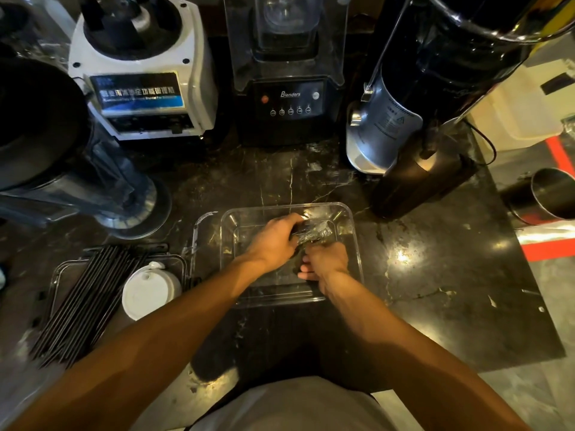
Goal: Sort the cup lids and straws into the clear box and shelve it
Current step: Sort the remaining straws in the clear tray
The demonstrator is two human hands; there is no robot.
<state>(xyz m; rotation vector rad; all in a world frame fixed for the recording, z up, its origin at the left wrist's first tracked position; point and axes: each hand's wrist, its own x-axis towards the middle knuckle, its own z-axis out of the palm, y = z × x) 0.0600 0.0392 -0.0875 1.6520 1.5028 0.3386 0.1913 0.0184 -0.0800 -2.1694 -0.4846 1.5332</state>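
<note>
A clear plastic box [353,241] sits open on the dark marble counter in front of me. Both hands are inside it. My left hand [273,241] and my right hand [325,264] together grip a bundle of dark straws in clear wrapping [314,233] over the box's middle. Left of the box, a second clear tray [59,275] holds a long pile of black straws [84,303] and a stack of white cup lids [149,292]. The box's clear lid [199,231] lies at its left side.
Two blenders [140,98] [289,98] stand at the back, a blender jug [102,194] lies at the left, and a black grinder [420,169] stands to the right. A steel cup [550,194] sits beyond the counter's right edge.
</note>
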